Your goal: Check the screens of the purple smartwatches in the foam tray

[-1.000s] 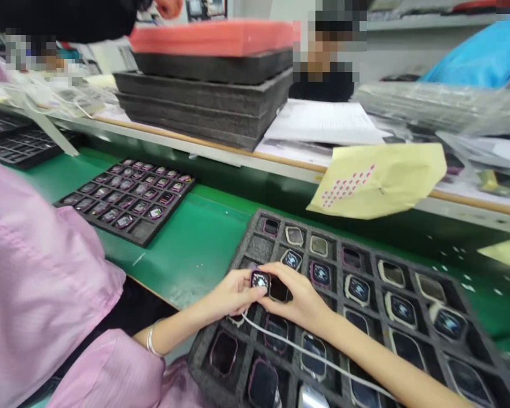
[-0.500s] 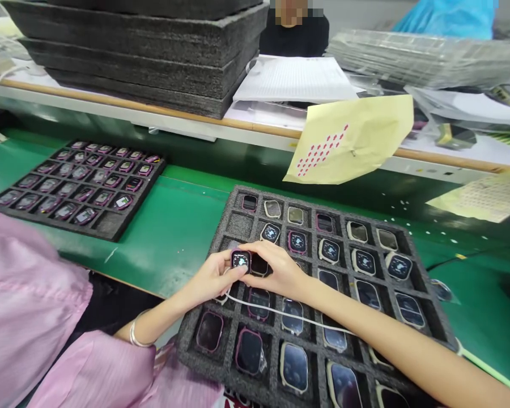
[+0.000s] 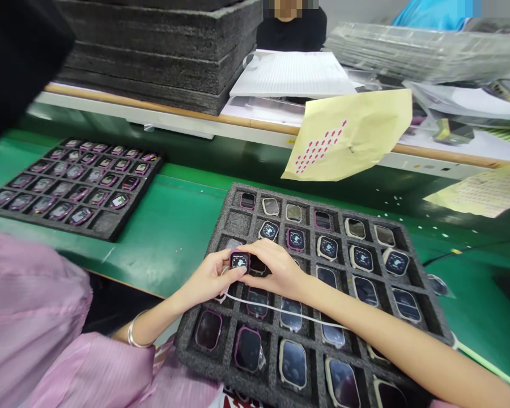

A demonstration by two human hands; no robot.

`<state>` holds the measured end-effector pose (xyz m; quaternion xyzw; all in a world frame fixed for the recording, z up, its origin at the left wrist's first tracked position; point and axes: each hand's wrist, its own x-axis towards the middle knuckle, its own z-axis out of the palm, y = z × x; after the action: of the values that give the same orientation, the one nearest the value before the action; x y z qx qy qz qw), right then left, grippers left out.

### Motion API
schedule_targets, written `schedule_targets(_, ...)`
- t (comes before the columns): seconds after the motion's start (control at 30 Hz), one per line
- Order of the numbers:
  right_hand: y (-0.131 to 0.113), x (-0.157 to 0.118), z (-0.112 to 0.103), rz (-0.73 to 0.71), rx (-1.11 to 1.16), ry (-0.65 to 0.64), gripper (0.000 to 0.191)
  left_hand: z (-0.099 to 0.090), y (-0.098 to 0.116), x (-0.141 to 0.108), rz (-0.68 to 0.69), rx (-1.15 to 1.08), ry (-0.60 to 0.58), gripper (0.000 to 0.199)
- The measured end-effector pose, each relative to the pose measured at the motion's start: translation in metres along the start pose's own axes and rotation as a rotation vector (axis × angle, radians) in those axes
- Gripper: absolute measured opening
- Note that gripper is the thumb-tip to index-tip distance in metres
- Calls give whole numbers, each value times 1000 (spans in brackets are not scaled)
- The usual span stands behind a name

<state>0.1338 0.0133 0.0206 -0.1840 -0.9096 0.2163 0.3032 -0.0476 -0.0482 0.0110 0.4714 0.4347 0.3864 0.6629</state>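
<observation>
I've got the left hand (image 3: pixel 208 279) and right hand (image 3: pixel 278 272) together, both pinching a lit watch (image 3: pixel 239 259) over the tray (image 3: pixel 238 221).

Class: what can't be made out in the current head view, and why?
In the head view:
Held watch: back faces away.
Nearer foam tray: some pockets covered by the right forearm.
Rightmost yellow sheet: writing too small; right side past the edge.
Black foam stack: top cut off by upper edge.

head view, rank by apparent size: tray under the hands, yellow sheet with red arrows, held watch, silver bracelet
1. Near tray
2. Yellow sheet
3. Held watch and silver bracelet: too alike to rank
</observation>
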Motion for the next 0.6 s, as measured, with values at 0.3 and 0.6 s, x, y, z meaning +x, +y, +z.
schedule_targets(0.3,0,-2,-1,-14,-4,-25,37,2,3,-2,6,16,1,36)
schedule_targets(0.6,36,41,-19,218,-99,103,29,1,6,-10,72,-131,96,42)
